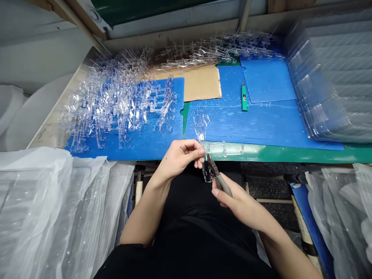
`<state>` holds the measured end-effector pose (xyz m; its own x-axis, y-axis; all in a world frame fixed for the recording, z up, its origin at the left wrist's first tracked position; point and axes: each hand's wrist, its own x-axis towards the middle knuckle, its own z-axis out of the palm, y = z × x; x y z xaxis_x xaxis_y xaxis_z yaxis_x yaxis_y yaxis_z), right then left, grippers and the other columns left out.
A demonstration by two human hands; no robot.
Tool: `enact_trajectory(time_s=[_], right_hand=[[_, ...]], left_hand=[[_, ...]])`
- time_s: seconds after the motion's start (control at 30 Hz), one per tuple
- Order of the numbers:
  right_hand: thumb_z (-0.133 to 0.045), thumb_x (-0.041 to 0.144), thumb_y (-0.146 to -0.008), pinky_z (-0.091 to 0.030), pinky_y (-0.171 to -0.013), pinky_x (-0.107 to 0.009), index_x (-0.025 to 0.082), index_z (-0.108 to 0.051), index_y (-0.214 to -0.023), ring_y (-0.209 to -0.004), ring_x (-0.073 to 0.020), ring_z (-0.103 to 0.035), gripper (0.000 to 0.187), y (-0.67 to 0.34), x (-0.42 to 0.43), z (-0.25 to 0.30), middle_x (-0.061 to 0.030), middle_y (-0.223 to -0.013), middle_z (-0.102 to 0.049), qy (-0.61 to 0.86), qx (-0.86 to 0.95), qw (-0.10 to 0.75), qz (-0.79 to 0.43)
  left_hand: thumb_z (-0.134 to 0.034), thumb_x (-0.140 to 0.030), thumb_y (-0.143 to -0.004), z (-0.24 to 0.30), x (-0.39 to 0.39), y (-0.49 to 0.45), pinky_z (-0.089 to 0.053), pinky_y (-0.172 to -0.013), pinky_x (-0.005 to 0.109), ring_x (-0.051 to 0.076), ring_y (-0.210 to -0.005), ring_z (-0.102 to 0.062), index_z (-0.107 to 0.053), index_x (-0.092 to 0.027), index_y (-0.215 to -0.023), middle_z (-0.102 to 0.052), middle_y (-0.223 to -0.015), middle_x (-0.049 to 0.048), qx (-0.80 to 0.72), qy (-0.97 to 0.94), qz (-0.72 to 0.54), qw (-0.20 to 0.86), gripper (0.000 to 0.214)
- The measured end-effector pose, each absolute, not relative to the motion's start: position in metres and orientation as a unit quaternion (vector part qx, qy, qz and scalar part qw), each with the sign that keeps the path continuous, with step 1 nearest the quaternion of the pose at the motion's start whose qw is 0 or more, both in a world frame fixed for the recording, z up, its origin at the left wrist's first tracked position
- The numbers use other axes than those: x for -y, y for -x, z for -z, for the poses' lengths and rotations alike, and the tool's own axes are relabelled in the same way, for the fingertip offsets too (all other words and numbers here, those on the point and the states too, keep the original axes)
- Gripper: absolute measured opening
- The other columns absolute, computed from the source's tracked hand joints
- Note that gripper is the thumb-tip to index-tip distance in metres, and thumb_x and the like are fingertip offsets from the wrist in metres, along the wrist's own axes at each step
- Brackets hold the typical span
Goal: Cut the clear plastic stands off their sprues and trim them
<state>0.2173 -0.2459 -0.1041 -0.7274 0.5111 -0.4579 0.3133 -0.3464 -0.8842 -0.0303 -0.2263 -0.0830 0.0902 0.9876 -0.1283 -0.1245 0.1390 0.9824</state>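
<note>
Pinched between the thumb and fingers of my left hand (186, 157) is a clear plastic molded part (201, 126), held over the table's front edge. Its far end lies over the blue sheet and its near end hangs over my lap. My right hand (232, 195) is wrapped round the grey handles of a pair of nippers (221, 184). The dark jaws point up and left, right beside my left fingertips at the clear part. Whether the jaws touch the plastic I cannot tell. A clear ladder-shaped piece (225, 148) extends rightward from the part along the green table edge.
A heap of clear plastic parts (116, 97) covers the left of the table, and more lie along the back (209, 50). A green cutter (244, 97) rests on the blue sheet (270, 120). Stacked clear trays (334, 81) stand right; white wrapped stacks (58, 201) flank me.
</note>
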Motion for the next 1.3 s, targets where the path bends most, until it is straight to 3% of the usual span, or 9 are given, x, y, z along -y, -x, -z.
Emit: enact_trajectory(time_s=[0.27, 0.5, 0.73, 0.9, 1.0, 1.17, 1.3], right_hand=[[-0.055, 0.054, -0.112, -0.042, -0.073, -0.029, 0.026, -0.053, -0.108, -0.083, -0.016, -0.04, 0.028, -0.219, 0.244, 0.103, 0.0017, -0.094, -0.046, 0.362, 0.558, 0.077, -0.743], [-0.055, 0.047, -0.111, -0.045, -0.071, -0.03, 0.025, -0.053, -0.106, -0.078, -0.0151, -0.042, 0.023, -0.221, 0.24, 0.102, 0.0013, -0.09, -0.047, 0.35, 0.568, 0.068, -0.742], [-0.066, 0.055, -0.105, -0.031, -0.053, -0.022, 0.023, -0.049, -0.1, -0.061, -0.0095, -0.032, 0.036, -0.222, 0.234, 0.107, 0.0069, -0.076, -0.037, 0.311, 0.435, 0.109, -0.838], [-0.083, 0.041, -0.093, -0.017, -0.049, -0.021, 0.023, -0.043, -0.086, -0.056, -0.0059, -0.02, 0.045, -0.212, 0.214, 0.112, 0.0095, -0.069, -0.035, 0.264, 0.254, 0.179, -0.913], [-0.082, 0.032, -0.093, -0.015, -0.05, -0.02, 0.023, -0.042, -0.085, -0.056, -0.0059, -0.018, 0.042, -0.207, 0.198, 0.12, 0.0091, -0.068, -0.036, 0.253, 0.205, 0.207, -0.922], [-0.077, 0.033, -0.094, -0.018, -0.049, -0.018, 0.022, -0.045, -0.09, -0.054, -0.0057, -0.018, 0.034, -0.214, 0.188, 0.13, 0.0094, -0.067, -0.037, 0.221, 0.156, 0.236, -0.933], [-0.075, 0.032, -0.097, -0.018, -0.048, -0.018, 0.022, -0.046, -0.09, -0.053, -0.0056, -0.021, 0.032, -0.233, 0.203, 0.132, 0.0082, -0.068, -0.039, 0.201, 0.131, 0.229, -0.944]], left_hand=[[-0.085, -0.036, -0.095, 0.086, 0.229, 0.029, -0.057, -0.059, 0.019, 0.009, -0.059, -0.069, -0.074, -0.013, -0.082, -0.073, -0.072, 0.0018, -0.463, -0.459, -0.465, 0.599, 0.029], [-0.088, -0.044, -0.092, 0.09, 0.226, 0.026, -0.057, -0.057, 0.021, 0.011, -0.056, -0.068, -0.073, -0.013, -0.08, -0.073, -0.07, 0.003, -0.461, -0.443, -0.455, 0.62, 0.036], [-0.089, -0.051, -0.089, 0.096, 0.213, 0.016, -0.057, -0.054, 0.021, 0.01, -0.052, -0.067, -0.072, -0.013, -0.08, -0.073, -0.069, 0.0028, -0.457, -0.425, -0.442, 0.644, 0.042], [-0.093, -0.05, -0.085, 0.088, 0.173, 0.012, -0.058, -0.055, 0.02, 0.01, -0.053, -0.067, -0.072, -0.013, -0.075, -0.074, -0.067, 0.0044, -0.493, -0.452, -0.391, 0.632, 0.044], [-0.092, -0.048, -0.086, 0.084, 0.14, 0.012, -0.058, -0.055, 0.021, 0.011, -0.052, -0.067, -0.072, -0.012, -0.072, -0.073, -0.062, 0.0065, -0.542, -0.476, -0.331, 0.608, 0.043], [-0.086, -0.036, -0.093, 0.086, 0.098, 0.011, -0.059, -0.058, 0.027, 0.017, -0.052, -0.071, -0.067, -0.014, -0.063, -0.074, -0.061, 0.0111, -0.63, -0.517, -0.21, 0.54, 0.042], [-0.085, -0.036, -0.093, 0.076, 0.097, 0.005, -0.055, -0.061, 0.032, 0.02, -0.052, -0.068, -0.069, -0.016, -0.067, -0.068, -0.054, 0.007, -0.696, -0.604, -0.145, 0.359, 0.037]])
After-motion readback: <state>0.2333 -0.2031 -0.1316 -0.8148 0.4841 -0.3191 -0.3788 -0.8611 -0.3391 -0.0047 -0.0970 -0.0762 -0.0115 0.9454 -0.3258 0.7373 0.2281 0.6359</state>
